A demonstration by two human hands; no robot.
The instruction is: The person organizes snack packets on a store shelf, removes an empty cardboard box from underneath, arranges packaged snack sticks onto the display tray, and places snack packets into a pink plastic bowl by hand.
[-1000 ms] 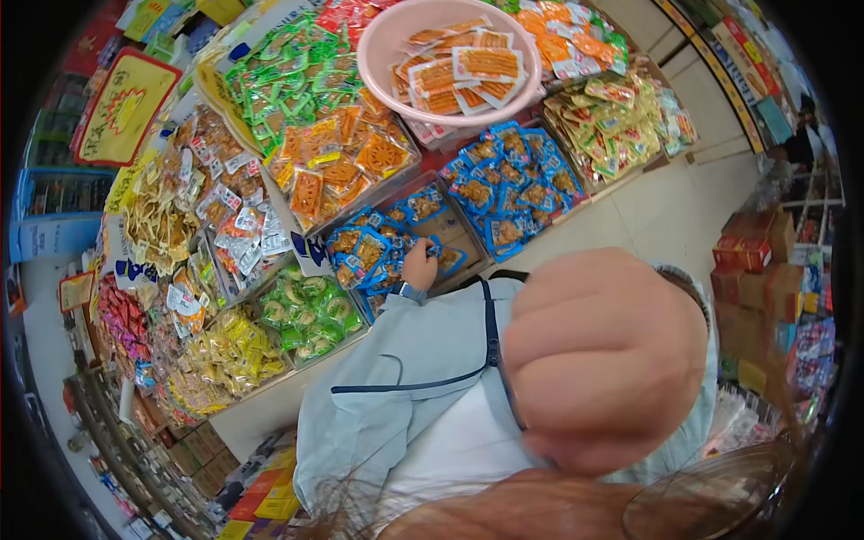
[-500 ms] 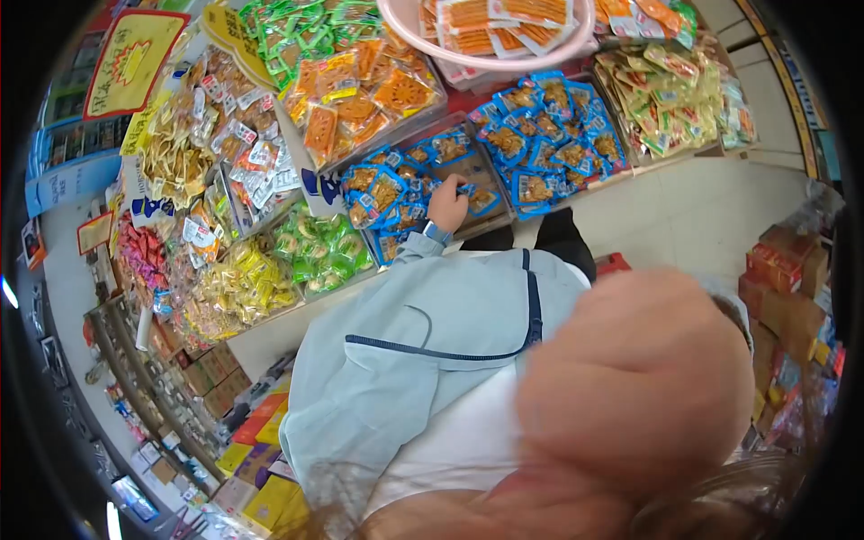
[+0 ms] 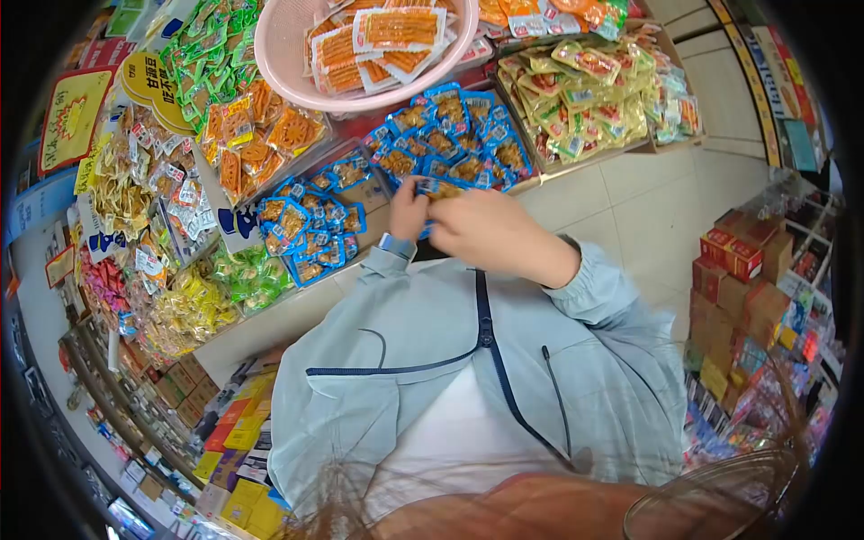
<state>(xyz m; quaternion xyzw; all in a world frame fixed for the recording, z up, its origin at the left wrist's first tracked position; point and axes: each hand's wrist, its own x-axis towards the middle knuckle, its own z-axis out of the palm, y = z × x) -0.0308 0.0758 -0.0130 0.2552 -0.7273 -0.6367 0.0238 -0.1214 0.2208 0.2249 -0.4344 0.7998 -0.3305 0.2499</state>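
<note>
A small blue snack packet (image 3: 441, 188) with brown food showing through its window is held up between my two hands, in front of the snack trays. My left hand (image 3: 410, 212), with a watch on its wrist, pinches the packet's left end. Closed around its lower right side is my right hand (image 3: 490, 227); its fingertips are partly hidden behind the hand. Just behind the hands lies a heap of blue snack packets (image 3: 468, 135). To the left of my left hand is a tray with more blue packets (image 3: 310, 229), its cardboard bottom (image 3: 371, 194) partly bare.
A pink basket (image 3: 270, 54) of orange snack packs stands at the back. Yellowish packets (image 3: 585, 94) fill a box on the right; orange packets (image 3: 238, 135) and green packets (image 3: 252, 277) lie left. Cardboard boxes (image 3: 733, 288) are stacked at right beside the tiled floor (image 3: 630, 211).
My left hand has lifted out of the tray with a blue packet. My right hand has come down from close to the camera and joined it. The view has shifted to the right.
</note>
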